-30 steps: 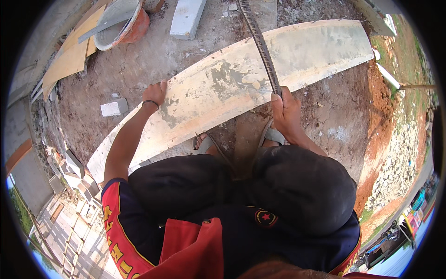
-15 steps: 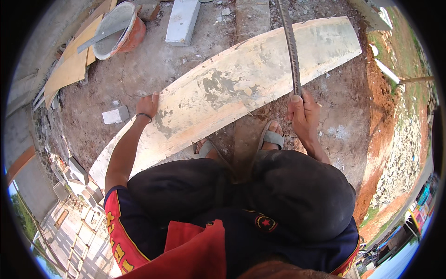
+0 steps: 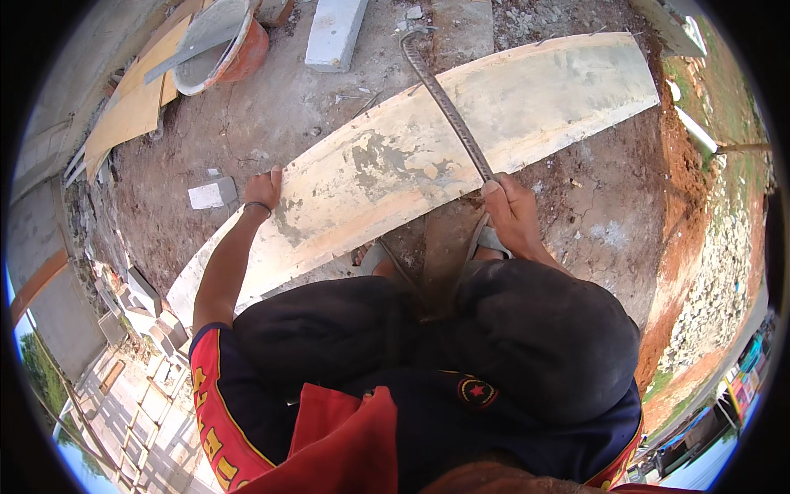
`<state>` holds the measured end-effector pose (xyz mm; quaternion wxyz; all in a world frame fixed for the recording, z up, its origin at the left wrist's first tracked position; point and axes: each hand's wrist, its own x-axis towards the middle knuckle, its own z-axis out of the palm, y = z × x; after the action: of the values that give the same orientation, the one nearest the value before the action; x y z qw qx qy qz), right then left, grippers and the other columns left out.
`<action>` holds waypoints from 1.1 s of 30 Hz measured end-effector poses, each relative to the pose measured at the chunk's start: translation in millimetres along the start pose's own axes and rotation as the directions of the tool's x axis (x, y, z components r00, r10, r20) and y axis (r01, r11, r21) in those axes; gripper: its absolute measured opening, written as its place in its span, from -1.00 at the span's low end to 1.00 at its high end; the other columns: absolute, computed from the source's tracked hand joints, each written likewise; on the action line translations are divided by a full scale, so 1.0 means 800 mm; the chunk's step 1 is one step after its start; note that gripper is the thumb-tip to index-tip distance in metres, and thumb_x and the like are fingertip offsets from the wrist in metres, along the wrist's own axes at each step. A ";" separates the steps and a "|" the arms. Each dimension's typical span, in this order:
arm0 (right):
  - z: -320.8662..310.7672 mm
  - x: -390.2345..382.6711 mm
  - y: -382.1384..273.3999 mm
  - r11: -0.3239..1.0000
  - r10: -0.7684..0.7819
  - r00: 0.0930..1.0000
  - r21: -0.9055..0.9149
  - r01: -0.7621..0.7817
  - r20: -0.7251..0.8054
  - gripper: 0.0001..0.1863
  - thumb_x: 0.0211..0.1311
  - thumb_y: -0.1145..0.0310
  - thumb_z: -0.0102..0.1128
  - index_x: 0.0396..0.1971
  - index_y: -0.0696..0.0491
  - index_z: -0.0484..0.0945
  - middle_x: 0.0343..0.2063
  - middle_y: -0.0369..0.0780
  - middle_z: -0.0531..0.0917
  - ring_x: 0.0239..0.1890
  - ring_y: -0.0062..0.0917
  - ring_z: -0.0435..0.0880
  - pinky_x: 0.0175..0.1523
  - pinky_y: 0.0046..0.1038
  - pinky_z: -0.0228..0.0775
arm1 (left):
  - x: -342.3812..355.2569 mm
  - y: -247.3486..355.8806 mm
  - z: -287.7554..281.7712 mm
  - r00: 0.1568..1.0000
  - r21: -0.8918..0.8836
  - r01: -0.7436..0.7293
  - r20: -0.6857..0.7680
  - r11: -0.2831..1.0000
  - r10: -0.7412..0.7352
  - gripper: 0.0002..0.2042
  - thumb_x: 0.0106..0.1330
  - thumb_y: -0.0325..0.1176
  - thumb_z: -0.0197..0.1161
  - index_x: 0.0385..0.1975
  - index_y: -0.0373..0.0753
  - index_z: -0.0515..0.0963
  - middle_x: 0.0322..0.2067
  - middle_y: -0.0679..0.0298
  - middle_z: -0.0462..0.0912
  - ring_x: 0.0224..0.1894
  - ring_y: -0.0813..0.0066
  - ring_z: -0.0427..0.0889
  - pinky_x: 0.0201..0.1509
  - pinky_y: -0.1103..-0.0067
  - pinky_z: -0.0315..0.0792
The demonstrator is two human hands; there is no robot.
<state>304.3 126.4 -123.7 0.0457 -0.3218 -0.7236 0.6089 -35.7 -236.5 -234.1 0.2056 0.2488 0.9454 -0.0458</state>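
Note:
My left hand [image 3: 262,189], with a dark band at the wrist, grips the far edge of a long pale board [image 3: 551,90] stained with grey patches, which lies slantwise across the ground. Nails stick out along that edge. My right hand [image 3: 510,214] is closed on a dark ribbed metal bar [image 3: 448,107]; its bent tip is just past the board's far edge in the picture. My sandalled feet are partly hidden below the board.
A red bucket [image 3: 243,53] with a grey strip across it stands at upper left beside plywood sheets [image 3: 119,123]. Pale blocks [image 3: 333,33] lie on the dirt. A white pipe [image 3: 695,130] and rubble slope [image 3: 699,280] are at right, stacked blocks [image 3: 148,317] at left.
The bar first moved right, then swung back left and down, bringing its bent end into view. My right hand moved with it; my left hand stays on the board.

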 end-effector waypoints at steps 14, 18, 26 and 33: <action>-0.054 0.035 -0.009 0.818 0.362 0.927 0.511 -0.263 -0.103 -0.65 0.46 0.16 -0.11 -0.55 -0.01 0.31 -0.74 -0.45 0.20 -0.75 -0.76 0.12 -0.67 -0.59 -0.03 | 0.012 -0.005 0.014 0.998 -0.012 0.035 0.046 0.999 -0.035 -0.35 0.43 0.12 -0.26 -0.35 -0.38 0.64 -0.32 -0.31 0.59 -0.17 -0.27 0.58 0.00 0.08 0.43; -0.040 0.033 -0.019 0.821 0.156 0.946 0.570 0.037 -0.286 -0.66 0.47 0.14 -0.13 -0.49 0.00 0.31 -0.70 -0.42 0.25 -0.72 -0.77 0.17 -0.65 -0.63 0.03 | 0.012 0.000 0.014 0.999 -0.037 0.032 0.041 0.999 -0.031 -0.34 0.44 0.08 -0.27 -0.37 -0.44 0.62 -0.33 -0.34 0.57 -0.16 -0.31 0.56 0.00 0.07 0.41; 0.000 0.015 0.031 0.986 0.157 0.985 0.071 -0.152 -0.076 -0.62 0.41 0.20 -0.07 -0.54 0.16 0.39 -0.68 -0.23 0.44 -0.67 -0.56 0.36 -0.53 -0.46 0.20 | 0.002 -0.019 0.023 0.999 -0.015 0.030 0.038 0.999 -0.030 -0.35 0.44 0.07 -0.27 -0.39 -0.44 0.61 -0.34 -0.34 0.57 -0.15 -0.33 0.54 0.01 0.06 0.40; -0.002 0.015 0.030 0.998 -0.021 0.970 -0.061 0.006 -0.243 -0.63 0.41 0.21 -0.06 -0.49 0.20 0.38 -0.73 -0.08 0.41 -0.68 -0.41 0.42 -0.52 -0.33 0.24 | 0.016 -0.005 0.018 0.998 -0.012 0.048 0.034 0.999 -0.048 -0.35 0.44 0.07 -0.27 -0.36 -0.45 0.60 -0.28 -0.36 0.56 -0.14 -0.34 0.54 0.03 0.06 0.40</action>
<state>305.3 135.0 -149.5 0.1286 -0.3904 -0.7327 0.5424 -42.7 -236.9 -253.0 0.2222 0.2238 0.9477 -0.0487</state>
